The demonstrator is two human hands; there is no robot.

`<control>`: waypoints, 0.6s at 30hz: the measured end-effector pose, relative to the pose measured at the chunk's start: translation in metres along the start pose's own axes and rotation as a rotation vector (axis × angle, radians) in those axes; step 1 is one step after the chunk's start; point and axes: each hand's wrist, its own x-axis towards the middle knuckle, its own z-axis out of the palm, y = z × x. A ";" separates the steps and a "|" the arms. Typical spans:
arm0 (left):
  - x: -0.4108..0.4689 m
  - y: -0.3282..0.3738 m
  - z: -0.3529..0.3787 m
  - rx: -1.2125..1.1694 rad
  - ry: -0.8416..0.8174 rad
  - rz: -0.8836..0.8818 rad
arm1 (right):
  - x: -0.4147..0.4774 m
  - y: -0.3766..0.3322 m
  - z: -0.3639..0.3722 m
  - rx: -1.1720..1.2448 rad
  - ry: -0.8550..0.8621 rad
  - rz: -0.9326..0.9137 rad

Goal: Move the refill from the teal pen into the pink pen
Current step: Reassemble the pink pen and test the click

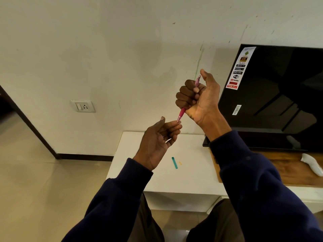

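Observation:
My right hand (pixel 197 96) is raised above the table in a fist around the pink pen (pixel 182 113), with the thumb near the pen's top end. The pen points down and to the left. My left hand (pixel 158 138) is just below it, palm up, with its fingertips touching the pen's tip. A thin pale piece shows between the left fingers; I cannot tell what it is. On the white table (pixel 192 175) lies a teal pen piece (pixel 174 162) with a small yellow bit (pixel 180 162) beside it. The rest of the teal pen is out of sight.
A black television (pixel 276 95) stands at the right on a wooden board (pixel 293 172), with a white object (pixel 312 165) on the board. A wall socket (pixel 83 106) is at the left, above a tiled floor (pixel 43 180).

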 end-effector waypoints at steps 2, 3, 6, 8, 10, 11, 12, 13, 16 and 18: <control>0.000 0.000 -0.001 0.013 -0.005 -0.001 | 0.002 0.002 -0.001 0.000 -0.006 0.004; 0.000 0.000 -0.002 0.015 -0.009 -0.007 | 0.002 0.003 -0.002 -0.001 -0.009 0.006; 0.002 -0.002 -0.005 0.028 -0.015 -0.011 | 0.005 0.006 -0.004 -0.001 -0.014 0.007; 0.003 -0.003 -0.006 0.036 -0.012 -0.001 | 0.007 0.009 -0.006 -0.008 -0.015 0.004; 0.005 -0.005 -0.008 0.047 -0.001 0.018 | 0.010 0.011 -0.008 -0.027 -0.016 0.003; 0.006 -0.005 -0.009 0.054 0.005 0.028 | 0.011 0.012 -0.010 -0.044 -0.021 0.003; 0.007 -0.005 -0.010 0.059 0.009 0.035 | 0.011 0.013 -0.011 -0.066 -0.029 0.003; 0.008 -0.005 -0.011 0.064 0.013 0.042 | 0.012 0.014 -0.012 -0.092 -0.039 0.003; 0.010 -0.004 -0.017 0.082 0.024 0.078 | 0.013 0.016 -0.017 -0.245 -0.079 0.017; 0.011 -0.003 -0.021 0.106 0.036 0.100 | 0.015 0.020 -0.020 -0.418 -0.079 0.007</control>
